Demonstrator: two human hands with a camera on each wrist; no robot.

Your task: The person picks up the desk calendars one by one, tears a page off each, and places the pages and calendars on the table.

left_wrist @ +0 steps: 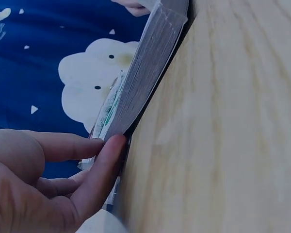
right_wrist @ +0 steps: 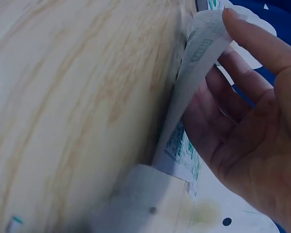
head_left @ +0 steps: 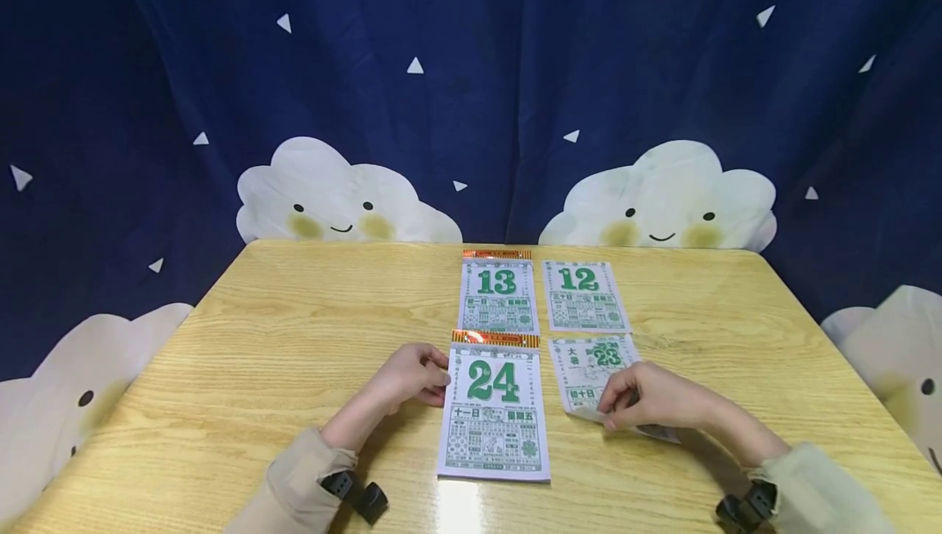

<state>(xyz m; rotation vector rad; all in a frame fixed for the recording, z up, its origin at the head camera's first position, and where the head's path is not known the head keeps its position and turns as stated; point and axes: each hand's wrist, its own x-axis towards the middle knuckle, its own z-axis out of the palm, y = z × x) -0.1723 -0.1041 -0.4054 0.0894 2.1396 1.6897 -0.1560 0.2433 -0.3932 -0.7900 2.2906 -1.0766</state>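
A thick tear-off calendar showing a green 24 lies face up at the front middle of the table. My left hand pinches its left edge between thumb and fingers; the left wrist view shows the stacked page edges of the calendar beside the thumb. To the right is a loose calendar page marked 23. My right hand pinches that page by its lower part, which curls up off the table. In the right wrist view the page bends between thumb and fingers, its upper end partly hidden.
Behind the 24 calendar lies another calendar showing 13, its lower end meeting the nearer one's red header. A loose page marked 12 sits right of it. Past the far edge of the wooden table hangs a blue curtain.
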